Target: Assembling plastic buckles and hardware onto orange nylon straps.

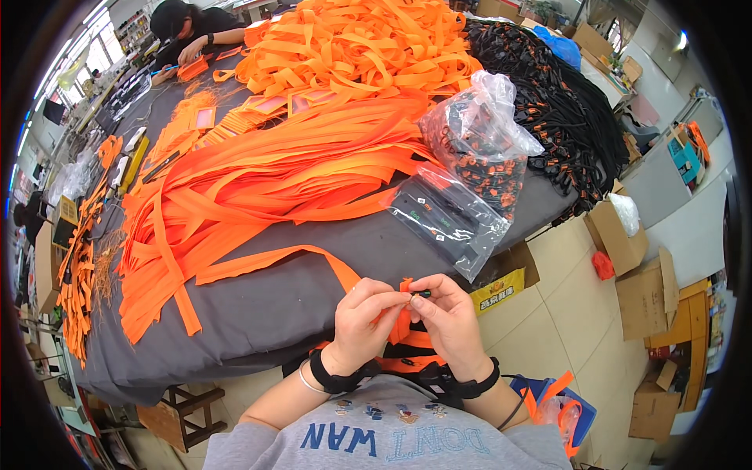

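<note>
Close together near the table's front edge, my two hands are both closed in a pinch. The fingertips of my left hand (362, 325) grip an orange webbing strap (400, 325), whose end shows between the hands. In my right hand (452, 325), thumb and fingers pinch a small black piece (424, 294) against the strap; its exact kind is too small to tell. A long orange strap (313, 251) runs from the table toward my left hand. More orange strap lies on my lap below. Black bands circle both wrists.
On the dark cloth-covered table (266, 313) lie a bundle of flat orange straps (258, 188), a heap of orange webbing (360, 47), black cords (548, 102), and clear bags of small parts (482, 141) and black pieces (446, 215). Another person (184, 31) works at the far left. Cardboard boxes (646, 294) stand right.
</note>
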### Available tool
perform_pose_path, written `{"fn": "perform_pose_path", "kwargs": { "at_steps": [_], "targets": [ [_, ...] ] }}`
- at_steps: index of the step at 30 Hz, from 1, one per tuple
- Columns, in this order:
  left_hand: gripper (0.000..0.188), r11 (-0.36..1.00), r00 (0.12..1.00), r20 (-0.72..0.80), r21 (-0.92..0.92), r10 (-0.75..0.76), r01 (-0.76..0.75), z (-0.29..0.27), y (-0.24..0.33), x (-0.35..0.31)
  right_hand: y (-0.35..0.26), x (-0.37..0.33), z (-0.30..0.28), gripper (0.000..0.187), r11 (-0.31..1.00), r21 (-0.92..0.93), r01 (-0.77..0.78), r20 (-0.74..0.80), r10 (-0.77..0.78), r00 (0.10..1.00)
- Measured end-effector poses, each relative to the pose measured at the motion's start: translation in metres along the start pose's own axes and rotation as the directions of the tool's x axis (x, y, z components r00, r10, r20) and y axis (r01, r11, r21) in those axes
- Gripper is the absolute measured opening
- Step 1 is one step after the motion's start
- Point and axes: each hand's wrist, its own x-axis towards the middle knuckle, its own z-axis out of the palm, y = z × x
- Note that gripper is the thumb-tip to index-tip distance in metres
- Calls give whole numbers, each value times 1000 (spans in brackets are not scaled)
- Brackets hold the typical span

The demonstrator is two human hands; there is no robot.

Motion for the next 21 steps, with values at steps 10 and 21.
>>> {"fn": "perform_pose_path", "kwargs": {
  "at_steps": [10, 21],
  "targets": [
    [17, 775, 882, 170, -425, -439, 468, 5, 7, 0, -9, 3, -9, 15, 979, -94, 181, -19, -183, 983],
    [9, 651, 789, 399, -449, -467, 612, -2, 1, 0, -33, -1, -6, 11, 594, -683, 425, 232, -375, 897]
  ]
}}
